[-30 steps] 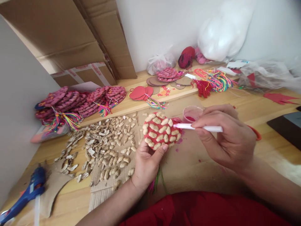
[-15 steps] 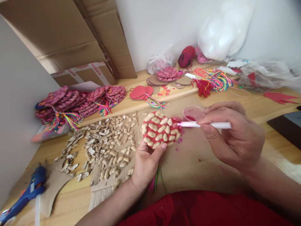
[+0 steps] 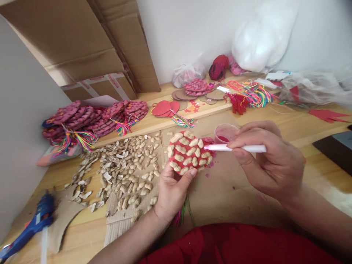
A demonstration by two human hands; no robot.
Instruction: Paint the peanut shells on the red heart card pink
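Observation:
My left hand grips the lower edge of a round red disc with rows of peanut shells on it, thumb on top. My right hand pinches a white paintbrush, pen-like, with a pink tip pointing left. That tip is at the disc's right upper side, by the shells; whether it touches cannot be made out. Just behind the brush stands a small clear cup with dark pink paint inside. Green and pink strands hang below my left hand.
Loose peanut shells cover cardboard at left, near a blue glue gun. Finished pink discs with tassels are piled behind them. Red cutouts, colourful tassels and yarn lie along the back. A dark device sits at right.
My right hand has moved slightly left, bringing the brush tip further over the disc. The disc has shifted a little right and down in my left hand.

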